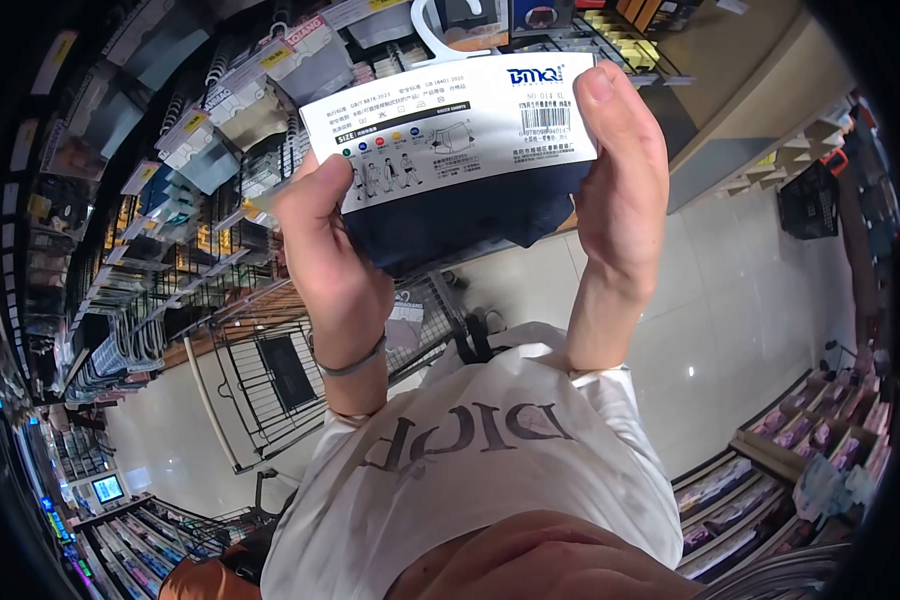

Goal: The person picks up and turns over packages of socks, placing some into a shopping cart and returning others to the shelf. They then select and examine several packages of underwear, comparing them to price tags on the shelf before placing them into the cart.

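Both my hands hold up a pack of underwear, with dark navy fabric (460, 225) below a white printed card label (440, 130). The label carries a BMQ logo, a barcode, "XL", a size chart and small drawn figures. A white plastic hook (448, 40) sticks up from its top edge. My left hand (332, 230) grips the left end, thumb on the label's lower corner; a grey band circles that wrist. At the other end, my right hand (622, 170) is closed on the pack with its thumb at the upper corner. The fingers behind the pack are hidden.
A wire shopping cart (270, 365) stands to my left, a tagged item (405, 320) inside it. Racks of hanging packaged goods (200, 150) line the left. A dark basket (810, 205) sits on the tiled floor at right. More display shelves (735, 505) are at lower right.
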`<state>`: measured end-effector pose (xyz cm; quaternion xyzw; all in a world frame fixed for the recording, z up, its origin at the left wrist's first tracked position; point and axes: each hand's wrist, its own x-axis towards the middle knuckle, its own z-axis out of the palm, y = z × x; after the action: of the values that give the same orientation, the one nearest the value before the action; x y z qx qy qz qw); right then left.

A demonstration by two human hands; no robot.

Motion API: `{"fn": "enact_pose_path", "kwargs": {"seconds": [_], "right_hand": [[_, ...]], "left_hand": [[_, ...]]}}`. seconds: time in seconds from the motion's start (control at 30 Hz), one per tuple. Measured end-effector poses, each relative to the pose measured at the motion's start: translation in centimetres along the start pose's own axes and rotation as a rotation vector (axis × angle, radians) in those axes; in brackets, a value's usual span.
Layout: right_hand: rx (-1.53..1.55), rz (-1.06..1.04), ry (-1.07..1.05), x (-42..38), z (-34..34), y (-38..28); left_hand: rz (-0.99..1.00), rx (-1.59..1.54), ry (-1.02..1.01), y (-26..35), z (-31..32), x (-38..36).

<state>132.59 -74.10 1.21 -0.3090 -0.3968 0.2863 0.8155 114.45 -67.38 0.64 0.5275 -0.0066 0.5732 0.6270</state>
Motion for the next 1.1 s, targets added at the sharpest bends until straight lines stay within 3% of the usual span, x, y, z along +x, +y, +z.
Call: {"fn": "enact_pose_path", "kwargs": {"seconds": [0.17, 0.43, 0.83, 1.03, 1.1], "right_hand": [[0.030, 0.015, 0.007, -0.2, 0.2, -0.1], [-0.014, -0.017, 0.002, -0.4, -0.1, 0.0], [-0.023, -0.008, -0.022, -0.4, -0.3, 0.6], [0.010, 0.037, -0.015, -0.2, 0.5, 1.4], [0.007, 0.082, -0.014, -0.1, 0.6, 1.9]], "left_hand": [[0.104, 0.191, 0.040, -0.8, -0.7, -0.4], [0.042, 0.151, 0.051, -0.4, -0.1, -0.2], [-0.115, -0.189, -0.080, -0.3, -1.2, 0.0], [-0.191, -0.021, 0.138, -0.2, -1.6, -0.1], [-0.228, -0.127, 0.161, -0.4, -1.8, 0.2]]}}
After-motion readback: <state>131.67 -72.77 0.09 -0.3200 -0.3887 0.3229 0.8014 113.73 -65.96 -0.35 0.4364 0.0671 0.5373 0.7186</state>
